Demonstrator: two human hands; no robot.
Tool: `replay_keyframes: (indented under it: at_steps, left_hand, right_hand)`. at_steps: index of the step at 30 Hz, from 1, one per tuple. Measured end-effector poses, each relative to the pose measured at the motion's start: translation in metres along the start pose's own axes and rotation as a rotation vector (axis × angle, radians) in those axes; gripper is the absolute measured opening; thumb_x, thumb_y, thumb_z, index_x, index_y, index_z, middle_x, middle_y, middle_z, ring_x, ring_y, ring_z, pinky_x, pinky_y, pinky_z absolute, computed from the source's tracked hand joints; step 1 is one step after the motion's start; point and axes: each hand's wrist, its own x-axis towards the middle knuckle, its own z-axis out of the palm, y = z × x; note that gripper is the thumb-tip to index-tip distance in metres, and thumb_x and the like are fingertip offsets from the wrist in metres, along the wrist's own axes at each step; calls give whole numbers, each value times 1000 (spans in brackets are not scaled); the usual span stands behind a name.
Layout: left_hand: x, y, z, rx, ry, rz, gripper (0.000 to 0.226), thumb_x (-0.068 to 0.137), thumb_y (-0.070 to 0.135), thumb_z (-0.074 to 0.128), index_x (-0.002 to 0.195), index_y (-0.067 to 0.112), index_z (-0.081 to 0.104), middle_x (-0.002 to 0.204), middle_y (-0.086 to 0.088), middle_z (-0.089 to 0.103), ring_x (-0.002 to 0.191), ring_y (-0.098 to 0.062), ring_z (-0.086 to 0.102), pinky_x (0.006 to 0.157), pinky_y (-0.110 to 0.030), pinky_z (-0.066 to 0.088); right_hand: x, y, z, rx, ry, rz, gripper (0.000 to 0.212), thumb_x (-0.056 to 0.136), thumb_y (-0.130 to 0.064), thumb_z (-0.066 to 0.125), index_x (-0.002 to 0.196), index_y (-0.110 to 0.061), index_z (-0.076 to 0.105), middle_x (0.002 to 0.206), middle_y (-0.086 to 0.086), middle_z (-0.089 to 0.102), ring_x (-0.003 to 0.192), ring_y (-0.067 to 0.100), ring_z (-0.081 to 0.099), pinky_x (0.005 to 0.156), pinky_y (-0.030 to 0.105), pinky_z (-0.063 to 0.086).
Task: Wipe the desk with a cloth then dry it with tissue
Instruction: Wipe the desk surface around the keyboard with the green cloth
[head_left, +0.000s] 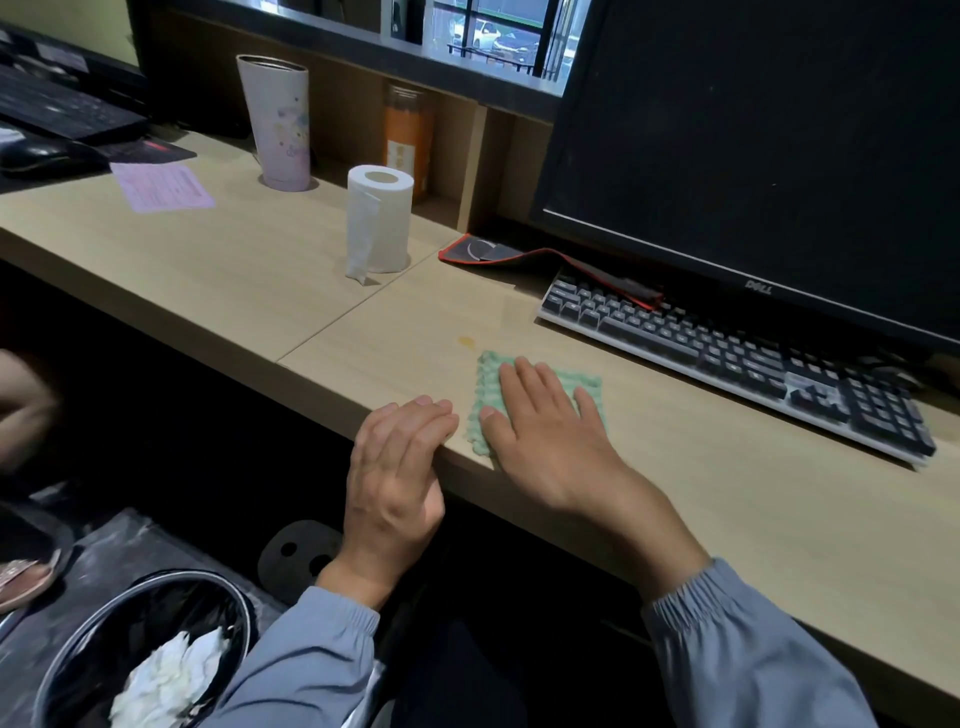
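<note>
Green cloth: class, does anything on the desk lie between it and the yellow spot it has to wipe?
Nothing visible does. The green cloth lies flat under the right hand, and only bare desk separates its far left corner from the yellow spot.

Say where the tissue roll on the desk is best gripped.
Grip the tissue roll around its middle, from the front side facing the person. It stands upright with a loose sheet hanging at the left, so a hand wrapping the cylinder's right side avoids unrolling it.
</note>
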Motion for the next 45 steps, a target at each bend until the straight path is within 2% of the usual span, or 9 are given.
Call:
replay_keyframes:
  at_steps: [3, 7, 12, 17, 23, 25, 28, 34, 45]
  left_hand:
    - [5, -1, -13, -47, -35, -14, 45, 83, -18, 50, 117, 1, 74, 125, -10, 73, 123, -29, 67, 113, -46, 44]
    - [16, -9, -30, -31, 5, -152, 41, 78, -13, 51, 112, -2, 71, 120, -14, 70, 121, -38, 64, 111, -54, 44]
    - [48, -37, -39, -60, -14, -233, 31, 86, -2, 50, 108, 4, 72, 117, -7, 72, 119, -28, 64, 113, -55, 42]
    - [89, -56, -38, -53, -279, -245, 23, 91, 20, 55, 105, 15, 71, 106, 4, 70, 106, -18, 62, 96, -34, 48]
    - [129, -89, -23, 12, -630, -268, 43, 95, 58, 44, 110, 26, 69, 110, 10, 67, 112, -18, 60, 100, -47, 50]
    - [133, -91, -20, 20, -647, -258, 44, 97, 59, 41, 110, 26, 67, 110, 10, 66, 112, -21, 59, 99, -49, 49]
    - [133, -93, -20, -18, -614, -356, 35, 105, 50, 43, 114, 26, 68, 115, 10, 64, 118, -18, 54, 101, -39, 43]
    - [131, -95, -22, 24, -634, -394, 30, 106, 48, 42, 117, 31, 64, 123, 13, 65, 122, -18, 52, 99, -43, 45]
    - [132, -95, -22, 14, -611, -463, 22, 105, 44, 44, 112, 34, 63, 117, 19, 63, 118, -13, 50, 94, -39, 41]
  right_hand:
    - [-23, -7, 6, -9, 22, 0, 64, 108, -51, 8, 164, -25, -12, 169, -8, -23, 154, 9, -25, 125, 44, -13]
    - [-33, -18, 14, -18, 62, 15, 64, 108, -49, 5, 164, -23, -12, 169, -6, -23, 153, 11, -26, 125, 45, -13]
    - [-22, -32, 18, -27, 57, 18, 65, 108, -48, 3, 163, -19, -14, 169, -2, -24, 153, 16, -28, 125, 46, -16]
    - [-7, -46, 18, -32, 31, -30, 65, 108, -49, 2, 162, -18, -16, 169, 0, -26, 153, 17, -30, 124, 48, -16]
    - [13, -44, 8, -12, -36, -48, 65, 108, -50, 6, 163, -20, -14, 169, -3, -26, 153, 15, -28, 124, 50, -16]
    - [29, -42, 2, -8, -59, -44, 66, 108, -50, 8, 163, -20, -13, 169, -3, -25, 154, 15, -27, 124, 50, -15]
    - [58, -41, -5, 6, -65, -19, 67, 108, -50, 10, 164, -20, -12, 170, -2, -23, 155, 17, -25, 124, 50, -14]
    - [113, -36, -19, 39, -42, 58, 68, 108, -51, 11, 164, -18, -10, 171, 0, -21, 156, 20, -22, 125, 51, -12]
    - [174, -32, -37, 65, -33, 177, 69, 108, -48, 14, 165, -15, -6, 172, 5, -17, 157, 25, -18, 125, 55, -10]
